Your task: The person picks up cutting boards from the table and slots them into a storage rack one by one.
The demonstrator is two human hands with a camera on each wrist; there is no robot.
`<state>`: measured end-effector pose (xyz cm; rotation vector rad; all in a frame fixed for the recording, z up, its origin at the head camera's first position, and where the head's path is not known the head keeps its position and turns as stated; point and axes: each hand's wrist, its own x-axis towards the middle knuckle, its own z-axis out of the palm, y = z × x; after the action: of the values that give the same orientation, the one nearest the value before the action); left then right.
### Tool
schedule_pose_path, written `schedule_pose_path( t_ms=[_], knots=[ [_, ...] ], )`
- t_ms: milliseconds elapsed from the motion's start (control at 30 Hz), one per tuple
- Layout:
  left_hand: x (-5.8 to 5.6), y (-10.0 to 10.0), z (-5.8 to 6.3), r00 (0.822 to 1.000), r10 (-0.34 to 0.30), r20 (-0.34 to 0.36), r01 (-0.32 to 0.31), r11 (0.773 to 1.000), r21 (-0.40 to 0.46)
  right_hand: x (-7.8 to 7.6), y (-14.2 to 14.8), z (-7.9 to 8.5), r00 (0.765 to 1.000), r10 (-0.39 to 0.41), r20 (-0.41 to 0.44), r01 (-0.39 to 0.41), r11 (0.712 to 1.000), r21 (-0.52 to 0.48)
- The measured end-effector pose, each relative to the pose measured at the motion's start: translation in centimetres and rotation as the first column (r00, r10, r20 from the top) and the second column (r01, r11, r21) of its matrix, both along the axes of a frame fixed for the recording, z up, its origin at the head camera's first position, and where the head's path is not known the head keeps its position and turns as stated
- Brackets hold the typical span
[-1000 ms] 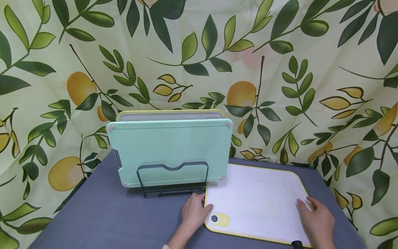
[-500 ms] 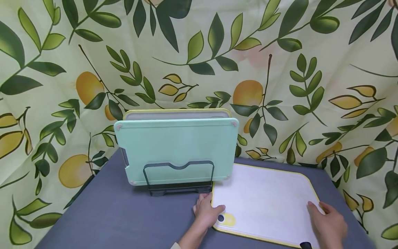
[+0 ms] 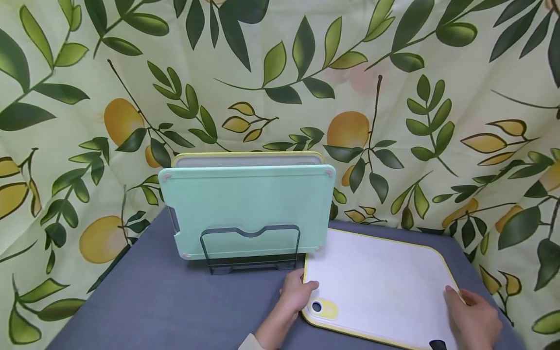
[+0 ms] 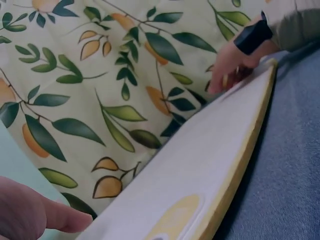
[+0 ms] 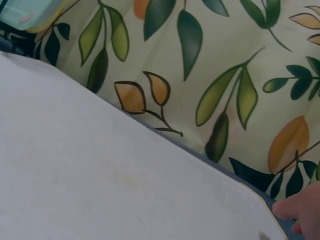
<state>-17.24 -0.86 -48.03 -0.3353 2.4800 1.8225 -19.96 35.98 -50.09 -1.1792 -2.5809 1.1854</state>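
A white cutting board (image 3: 380, 287) with a yellow rim and a yellow-ringed hole near its front left corner lies at the right in the head view. My left hand (image 3: 296, 292) grips its left edge, thumb over the top and fingers partly hidden beneath. At the opposite edge, my right hand (image 3: 474, 316) holds the board between thumb and fingers. In the left wrist view the left thumb (image 4: 67, 219) lies over the board's edge. Only a bit of the right hand (image 5: 300, 209) enters the right wrist view, at the corner.
A black wire rack (image 3: 251, 265) left of the board holds a mint-green cutting board (image 3: 249, 209) upright, with a grey, yellow-rimmed board (image 3: 249, 159) behind it. A blue-grey cloth (image 3: 175, 301) covers the table. A leaf-patterned curtain (image 3: 271, 116) hangs behind.
Both hands have shifted the white board slightly to the right, away from the rack. The head view has also swung a little. The rack and its boards stay put.
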Motion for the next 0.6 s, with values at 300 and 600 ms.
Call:
schedule_pose_path(
  t_ms=[300, 600],
  knots=[
    [-1.0, -0.2, -0.4, 1.000, -0.025, -0.014, 0.028, 0.979, 0.200, 0.3, 1.2, -0.1, 0.999, -0.019, -0.051, 0.019, 1.000, -0.005],
    [-2.5, 0.3, -1.0, 0.997, -0.041, -0.064, 0.053, 0.980, 0.190, 0.9, 1.8, 0.6, 0.997, 0.011, -0.077, -0.006, 0.998, 0.056]
  ],
)
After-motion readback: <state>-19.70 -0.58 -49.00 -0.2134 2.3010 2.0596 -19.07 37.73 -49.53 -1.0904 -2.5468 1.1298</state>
